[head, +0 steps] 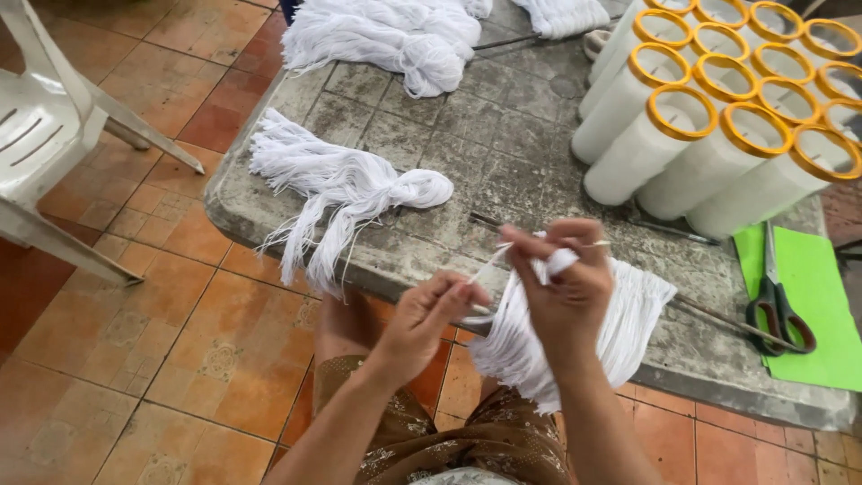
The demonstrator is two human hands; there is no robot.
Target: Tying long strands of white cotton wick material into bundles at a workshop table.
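- The right hand holds a bundle of white threads at the near edge of the table. Its fingers are curled tight around the top of the bundle, and a strand is wrapped on one fingertip.
- The left hand pinches one thin strand between thumb and finger. The strand runs up to the right hand.
- To do this well, I think the strand should stay tight and the bundle should stay bunched, so no threads slip loose.
- The bundle hangs partly over the table edge, above the lap. It could slide off if the grip goes soft.
- A tied white bundle lies to the left, also drooping over the edge.
- White tubes with yellow rims lie on the far right, well apart from the hands.
- Scissors rest on a green sheet, near the right hand.
- There is open grey table between the hands and the tubes.
- A white chair stands far off on the left.
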